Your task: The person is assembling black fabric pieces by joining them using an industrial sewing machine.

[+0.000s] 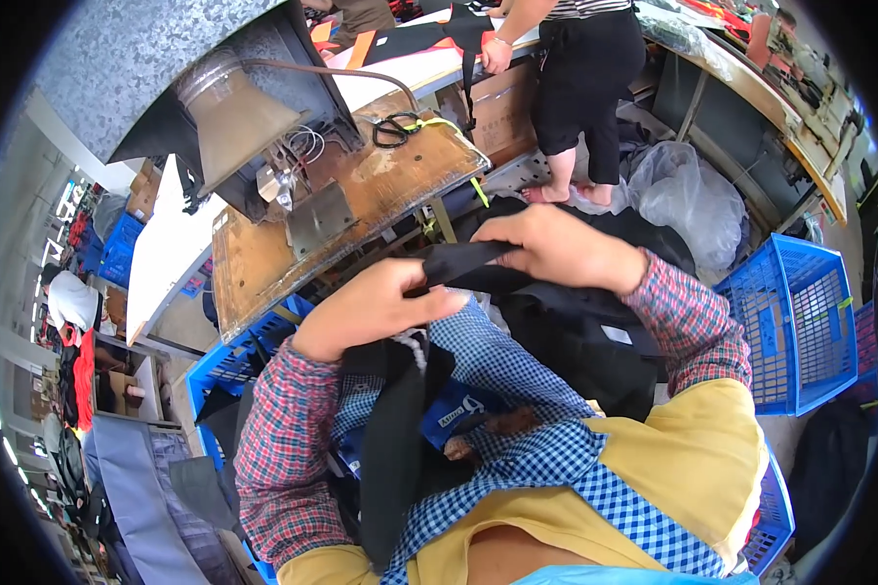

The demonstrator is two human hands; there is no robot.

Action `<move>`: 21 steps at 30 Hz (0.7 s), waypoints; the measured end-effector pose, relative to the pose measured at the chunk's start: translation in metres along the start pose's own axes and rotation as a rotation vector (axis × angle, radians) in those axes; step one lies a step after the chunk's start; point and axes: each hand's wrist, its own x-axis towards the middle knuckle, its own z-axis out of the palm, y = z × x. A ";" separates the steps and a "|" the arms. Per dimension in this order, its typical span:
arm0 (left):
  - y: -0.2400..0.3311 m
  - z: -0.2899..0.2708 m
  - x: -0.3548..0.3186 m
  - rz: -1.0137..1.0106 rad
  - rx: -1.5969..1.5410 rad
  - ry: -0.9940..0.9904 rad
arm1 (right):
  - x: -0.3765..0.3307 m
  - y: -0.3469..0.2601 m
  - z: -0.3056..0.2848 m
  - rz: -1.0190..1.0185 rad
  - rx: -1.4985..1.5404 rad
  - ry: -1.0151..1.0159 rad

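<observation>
Black strap (463, 261) stretched between left hand (376, 304) and right hand (551, 249).

The black garment (556, 331) hides the fingertips of both hands (458, 283).

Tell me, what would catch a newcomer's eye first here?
Dead centre, the person's left hand and right hand pinch a black fabric strap stretched between them, above a heap of black garments. Behind stands a worn wooden worktable with scissors, and at right a bright blue plastic basket.
</observation>
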 end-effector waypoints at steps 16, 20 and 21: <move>-0.077 -0.072 -0.084 -0.210 0.379 0.357 | 0.137 0.025 0.048 -0.198 -0.168 -0.212; -0.096 -0.096 -0.074 -0.285 0.343 0.345 | 0.167 0.044 0.054 -0.243 -0.198 -0.167; -0.105 -0.101 -0.071 -0.285 0.331 0.353 | 0.173 0.046 0.053 -0.286 -0.191 -0.178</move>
